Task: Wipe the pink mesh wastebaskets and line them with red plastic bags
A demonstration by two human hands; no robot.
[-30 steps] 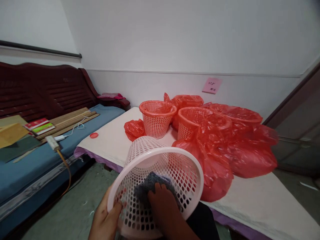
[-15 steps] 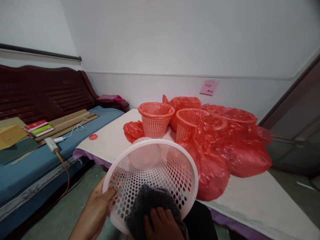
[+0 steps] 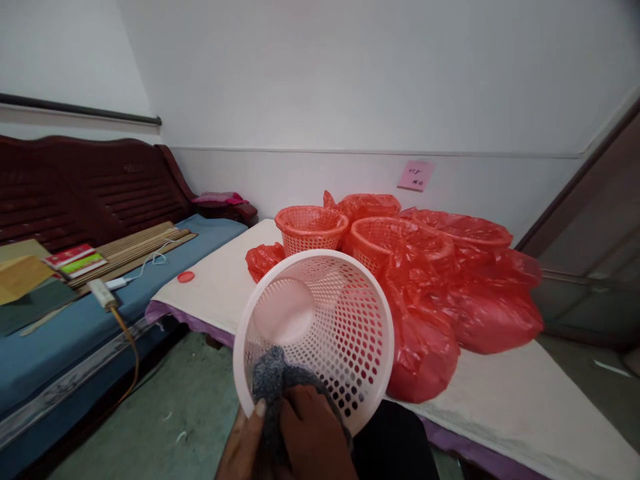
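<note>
So, our left hand [image 3: 239, 448] pinches the rim of a pale pink plastic basket [image 3: 350, 327], while our right hand [image 3: 315, 433] curls tight around a grey scrubbing cloth [image 3: 270, 385] against it.

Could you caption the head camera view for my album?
Left hand and right hand hold grey cloth to a white perforated plastic basket; red bags behind.

Pale pink holed basket [image 3: 320, 333], grey cloth [image 3: 267, 380]

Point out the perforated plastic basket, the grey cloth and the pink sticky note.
perforated plastic basket [image 3: 345, 333]: head view, side wall.
grey cloth [image 3: 269, 380]: head view, top fold.
pink sticky note [image 3: 416, 175]: head view, centre.
</note>
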